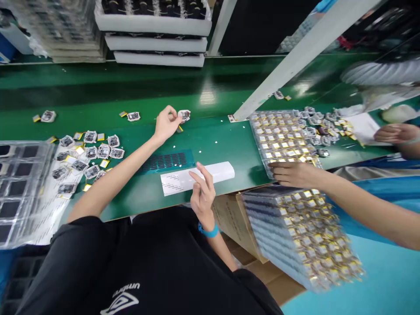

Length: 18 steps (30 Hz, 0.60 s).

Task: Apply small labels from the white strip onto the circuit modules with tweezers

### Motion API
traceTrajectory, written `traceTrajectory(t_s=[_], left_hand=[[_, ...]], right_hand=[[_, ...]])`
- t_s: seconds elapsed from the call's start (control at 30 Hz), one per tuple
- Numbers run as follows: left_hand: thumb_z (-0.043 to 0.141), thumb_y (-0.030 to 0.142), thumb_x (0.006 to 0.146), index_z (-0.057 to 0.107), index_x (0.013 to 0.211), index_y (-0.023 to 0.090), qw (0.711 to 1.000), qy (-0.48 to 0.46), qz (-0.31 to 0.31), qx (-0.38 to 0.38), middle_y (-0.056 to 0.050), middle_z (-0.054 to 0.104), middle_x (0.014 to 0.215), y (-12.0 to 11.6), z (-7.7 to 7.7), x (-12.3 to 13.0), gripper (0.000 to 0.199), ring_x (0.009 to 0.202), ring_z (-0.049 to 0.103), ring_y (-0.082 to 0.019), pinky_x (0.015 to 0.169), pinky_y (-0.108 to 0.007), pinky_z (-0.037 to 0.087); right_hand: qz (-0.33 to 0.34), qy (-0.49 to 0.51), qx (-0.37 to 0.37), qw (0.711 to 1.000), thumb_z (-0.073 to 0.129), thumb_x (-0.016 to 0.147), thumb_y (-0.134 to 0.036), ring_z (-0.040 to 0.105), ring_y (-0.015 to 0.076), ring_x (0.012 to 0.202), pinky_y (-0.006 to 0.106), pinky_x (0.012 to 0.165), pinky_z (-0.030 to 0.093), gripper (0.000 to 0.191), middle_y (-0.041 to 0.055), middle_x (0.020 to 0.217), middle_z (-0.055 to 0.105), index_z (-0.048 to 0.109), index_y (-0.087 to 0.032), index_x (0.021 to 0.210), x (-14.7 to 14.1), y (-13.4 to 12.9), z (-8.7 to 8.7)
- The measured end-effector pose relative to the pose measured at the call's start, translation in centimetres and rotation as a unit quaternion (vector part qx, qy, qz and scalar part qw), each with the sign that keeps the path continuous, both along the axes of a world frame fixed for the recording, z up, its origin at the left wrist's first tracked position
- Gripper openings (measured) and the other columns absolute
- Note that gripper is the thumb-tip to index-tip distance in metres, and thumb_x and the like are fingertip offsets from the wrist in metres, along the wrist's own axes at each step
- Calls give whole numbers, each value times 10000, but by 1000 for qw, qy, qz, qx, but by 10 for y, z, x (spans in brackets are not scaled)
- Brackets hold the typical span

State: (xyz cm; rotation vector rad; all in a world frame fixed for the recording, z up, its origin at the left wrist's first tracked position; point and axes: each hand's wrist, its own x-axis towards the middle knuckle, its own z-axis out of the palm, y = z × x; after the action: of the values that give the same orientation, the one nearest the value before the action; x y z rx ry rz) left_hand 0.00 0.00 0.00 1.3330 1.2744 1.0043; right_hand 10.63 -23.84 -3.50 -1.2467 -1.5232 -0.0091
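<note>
Nearest, bottom centre: 1 black shirt (157, 267), white lettering. Lower right: 1 stack of clear trays (278, 232), the top layer filled with white-and-yellow parts; beside it, 1 brown carton (234, 221).

Centre of frame: right hand (202, 192), blue band (208, 229) at the wrist; index finger extended, other fingers loosely curled, unclenched; whether anything small clings to a fingertip, cannot tell. Behind it in view: 1 white printed sheet (180, 180), right end curled, on the green bench (226, 140); contact cannot be told. Just beyond: 1 green translucent sheet (170, 160) bearing rows of dark oblong shapes.

Left edge: 1 compartment tray (19, 188), dark squares in its cells. Adjoining, right: a cluster of units (91, 152), white-rimmed, yellow pieces among them.

Right of centre: 1 loaded tray (278, 135); a co-worker's hand (293, 174) lies at its near edge, grip not clear. Far right: the co-worker's other hand (395, 133), beside white paper.

Above centre: left hand (168, 124), thumb and fingers pinching the left side of 1 white-rimmed unit (185, 115); a yellow piece (180, 129) just below.

Farthest, top: 1 white post (292, 63), slanting; 3 white foam trays (157, 43), stacked.
</note>
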Motion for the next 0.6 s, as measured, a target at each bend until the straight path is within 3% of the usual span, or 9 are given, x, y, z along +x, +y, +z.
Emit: traceTrajectory(t_s=[0.07,0.17,0.27,0.37,0.5,0.6], left_hand=[[764,191,876,644,1006,176,997,-62,-11,-34,-52,786,835,-30,8,-8,178,819,780,-200,811,-325,616],[783,308,862,728,973,144,986,-121,-57,-97,-80,800,818,-80,22,-28,206,704,766,-183,662,-275,605],[912,385,745,754,878,152,966,-191,-73,-158,-57,797,786,-130,33,-46,312,609,731,-154,591,-247,600],[958,410,724,784,927,176,955,-236,-48,-171,-19,787,729,-168,39,-55,356,505,697,-143,511,-240,594],[936,427,792,815,1075,191,958,-258,-1,-127,-10,793,713,-200,41,-61,387,518,729,-166,511,-251,630],[859,433,903,817,1158,182,974,-215,16,-73,-21,809,747,-214,43,-65,360,558,758,-168,557,-253,662]], right_hand=[[3,17,-8,1000,370,1151,-235,804,189,896,356,794,689,381,85,1016,825,722,-217,1294,4,2,10],[-7,14,-2,1000,380,1153,-233,673,127,561,256,602,597,369,-1,740,751,699,-218,1337,9,13,26],[6,-42,5,999,564,1101,-267,646,109,542,235,575,551,253,1,789,777,723,-230,1293,8,30,42],[71,-73,-19,995,653,1053,-227,610,88,532,209,533,491,125,-40,730,738,750,-243,1130,2,40,52],[166,-76,-64,981,662,1056,-231,618,79,575,197,541,487,81,-29,793,743,741,-223,1072,-1,36,59],[191,-117,-74,972,718,1038,-282,626,79,571,205,511,465,93,-38,777,726,736,-230,1113,1,29,64]])
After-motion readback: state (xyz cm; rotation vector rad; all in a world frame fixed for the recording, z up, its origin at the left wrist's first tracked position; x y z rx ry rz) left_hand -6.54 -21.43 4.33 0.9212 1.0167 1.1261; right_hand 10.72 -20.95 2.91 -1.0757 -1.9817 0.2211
